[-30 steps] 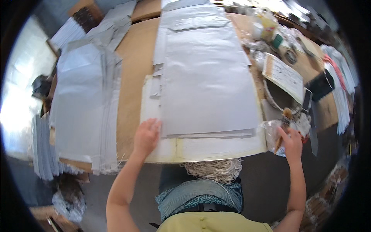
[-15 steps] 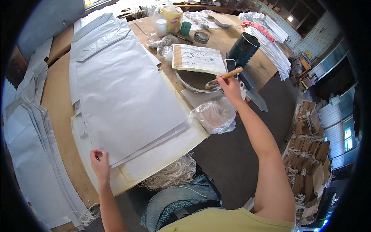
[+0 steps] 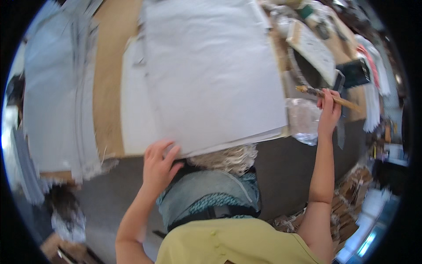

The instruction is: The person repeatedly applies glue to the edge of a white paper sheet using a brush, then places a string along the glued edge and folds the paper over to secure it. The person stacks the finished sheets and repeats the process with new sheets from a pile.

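Note:
My right hand (image 3: 329, 112) is closed round the wooden handle of a brush (image 3: 349, 103), whose bristle end points left, near a bowl (image 3: 300, 72). A pale slab or pad (image 3: 314, 55) with dark marks lies partly across the bowl. My left hand (image 3: 159, 165) has its fingers apart at the near left corner of a stack of large white paper sheets (image 3: 215, 66); whether the fingertips touch the paper is hard to tell. Just below the bowl sits a clear plastic bag (image 3: 303, 121) with something pale brown inside.
Another stack of white paper (image 3: 50, 101) lies to the left, across a strip of bare wooden table (image 3: 110, 83). White cords (image 3: 228, 158) hang below the near edge. A dark cylinder (image 3: 354, 72) stands beyond the bowl, with more folded white paper (image 3: 372, 99) at the right.
The view has tilted down and turned left. My left hand's fingers have spread from their curled hold at the paper corner. The brush has come away from the bowl, still in my right hand.

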Demonstrator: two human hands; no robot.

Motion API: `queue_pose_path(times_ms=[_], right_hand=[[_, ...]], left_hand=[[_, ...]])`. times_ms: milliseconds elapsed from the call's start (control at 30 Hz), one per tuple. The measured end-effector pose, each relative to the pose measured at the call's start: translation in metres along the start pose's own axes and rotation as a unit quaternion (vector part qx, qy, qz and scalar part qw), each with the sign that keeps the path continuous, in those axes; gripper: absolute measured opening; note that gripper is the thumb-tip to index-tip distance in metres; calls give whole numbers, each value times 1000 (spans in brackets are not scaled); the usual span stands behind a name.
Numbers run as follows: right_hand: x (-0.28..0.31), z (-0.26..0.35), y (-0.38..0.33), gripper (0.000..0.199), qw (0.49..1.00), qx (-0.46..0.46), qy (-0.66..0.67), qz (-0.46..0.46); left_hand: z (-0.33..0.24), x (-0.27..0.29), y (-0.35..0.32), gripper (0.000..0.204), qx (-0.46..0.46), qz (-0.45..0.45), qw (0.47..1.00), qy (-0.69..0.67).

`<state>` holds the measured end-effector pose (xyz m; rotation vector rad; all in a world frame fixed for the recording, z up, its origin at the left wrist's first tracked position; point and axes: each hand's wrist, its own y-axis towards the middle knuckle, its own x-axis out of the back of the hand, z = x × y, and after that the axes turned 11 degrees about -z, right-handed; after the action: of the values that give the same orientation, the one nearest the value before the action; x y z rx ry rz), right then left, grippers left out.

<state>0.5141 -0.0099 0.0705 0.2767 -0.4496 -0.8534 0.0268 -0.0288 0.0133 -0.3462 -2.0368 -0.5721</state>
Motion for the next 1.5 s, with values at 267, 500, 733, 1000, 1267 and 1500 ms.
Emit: queue_pose_path(times_ms=[267, 500, 733, 1000, 1267, 1500], right_hand=[[-121, 40, -183, 10, 942, -77, 111, 306], [-59, 2, -142, 10, 972, 44, -55, 223], [-12, 20, -84, 8, 948, 129, -218, 191], [79, -12, -15, 39, 748, 322, -564, 137], [1, 29, -89, 31, 871, 266, -371, 182], [-67, 79, -202, 20, 886, 218, -114, 393]], left_hand=[[14, -24, -10, 27, -85, -75, 992, 47], [13, -27, -4, 25, -79, -81, 993, 31], [24, -4, 4, 20, -77, -25, 996, 29], [10, 10, -39, 19, 54, -67, 996, -18], [-4, -88, -46, 13, 35, 23, 993, -112], [-22, -44, -29, 14, 51, 55, 980, -185]])
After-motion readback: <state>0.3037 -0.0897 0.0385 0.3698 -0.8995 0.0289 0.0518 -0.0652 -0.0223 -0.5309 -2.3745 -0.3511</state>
